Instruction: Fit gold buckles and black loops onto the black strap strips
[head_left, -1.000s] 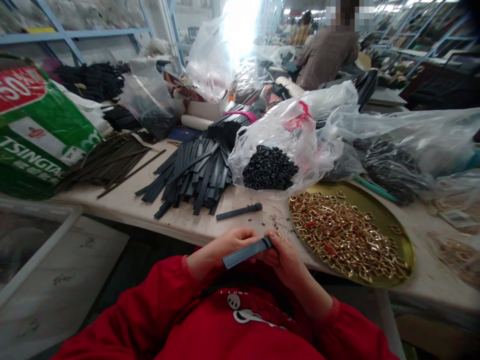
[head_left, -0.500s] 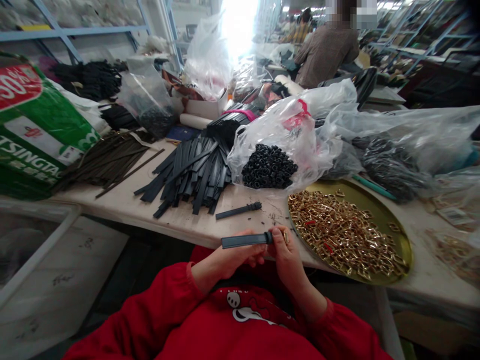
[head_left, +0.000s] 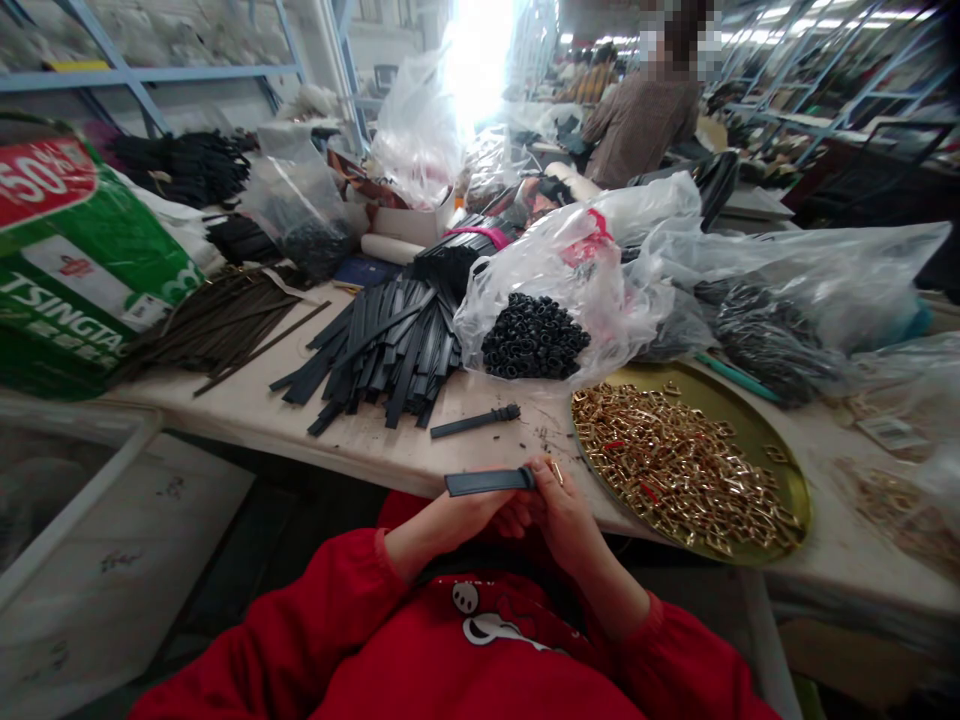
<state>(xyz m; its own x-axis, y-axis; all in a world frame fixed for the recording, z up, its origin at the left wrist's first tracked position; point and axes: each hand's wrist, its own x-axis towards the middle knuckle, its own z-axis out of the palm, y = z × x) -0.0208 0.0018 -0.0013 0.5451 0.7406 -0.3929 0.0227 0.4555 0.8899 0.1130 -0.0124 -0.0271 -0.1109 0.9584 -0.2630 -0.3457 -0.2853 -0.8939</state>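
A flat dark strap (head_left: 484, 483) lies sideways in front of my chest, its free end pointing left. Beneath it my left hand (head_left: 480, 515) is closed around it, with several fingers hidden. At the strap's right end my right hand (head_left: 562, 510) pinches by a raised dark band. A small gold buckle (head_left: 556, 473) shows at the right fingertips; how it sits on the strap is hidden. On the table just beyond lies another dark strap (head_left: 472, 421) with a thicker right end.
A brass-coloured tray (head_left: 795, 495) of small gold buckles stands at the right. Black loops (head_left: 534, 338) spill from a clear plastic bag (head_left: 615, 310). A fan of dark straps (head_left: 382, 345) and brown strips (head_left: 225, 320) lie leftward. A person (head_left: 641, 120) is farther back.
My right hand and the gold buckle have shifted slightly left and in toward the strap's end. The strap stays in both hands. The view has tilted a little.
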